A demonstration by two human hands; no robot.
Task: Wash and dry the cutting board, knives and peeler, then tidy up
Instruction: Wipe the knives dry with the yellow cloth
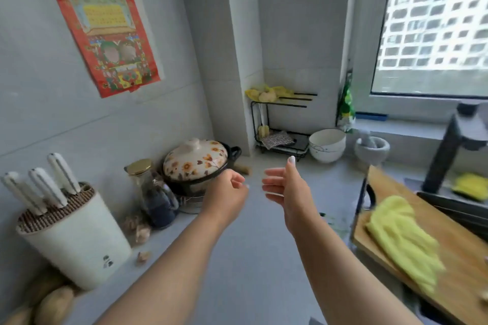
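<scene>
Grey counter (250,258), your left hand (229,187) loosely curled, empty, right hand (287,187) open, board (454,253) well right, knives (47,185) far left.

Bare forearms, no sleeves (pale polished nails).

You had three white-handled knives (46,187) standing in one knife block (76,240), one wooden cutting board (433,240) with one yellow cloth (401,240) on it, and one flowered clay pot (196,161). Two white bowls (327,145) sat stacked (the lower one barely showed), beside one mortar (372,150). One glass jar (155,198), one wire rack (280,126), one wall calendar (103,34).
</scene>
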